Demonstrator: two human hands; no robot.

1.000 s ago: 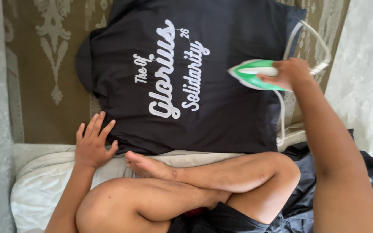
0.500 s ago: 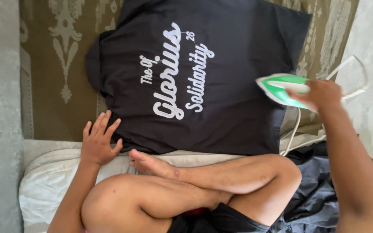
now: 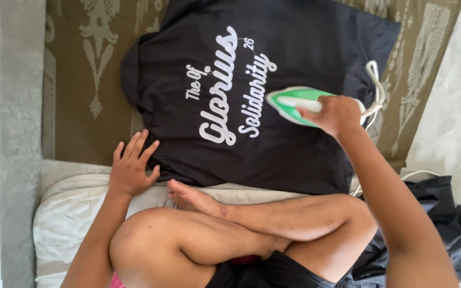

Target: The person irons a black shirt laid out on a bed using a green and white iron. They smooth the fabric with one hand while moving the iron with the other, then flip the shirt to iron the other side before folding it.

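View: head camera, looking down over crossed legs at the work.
Landmark: black shirt [image 3: 273, 101], spread flat, white lettering up, on an olive patterned cloth [image 3: 81, 80] over the floor.
Iron: green and white iron [image 3: 294, 104], sole down on the shirt, just right of the lettering, nose toward it.
Right hand: right hand [image 3: 337, 114] wrapped over the iron's handle, fingers closed round it; the grip hides most of the handle.
Cord: white cord [image 3: 373, 88] loops off the shirt's right edge, from behind the right hand.
Left hand: left hand [image 3: 132, 168] flat at the shirt's near left corner, fingers spread wide, holding nothing, fingertips touching the hem.
Pillow: pale pillow [image 3: 70, 208] just below the shirt's near edge, under the left wrist.
Foot: bare foot [image 3: 193, 197] touching the shirt's near hem, beside the left hand.
Dark clothes: heap of dark clothes [image 3: 444, 218] off the shirt's near right corner.
Step, judged: pressing the shirt's printed face, left hand pinning the fabric taut.
Next move, judged: calls for care at the lettering, since print may mark under heat, and for the cord to stay off the shirt.
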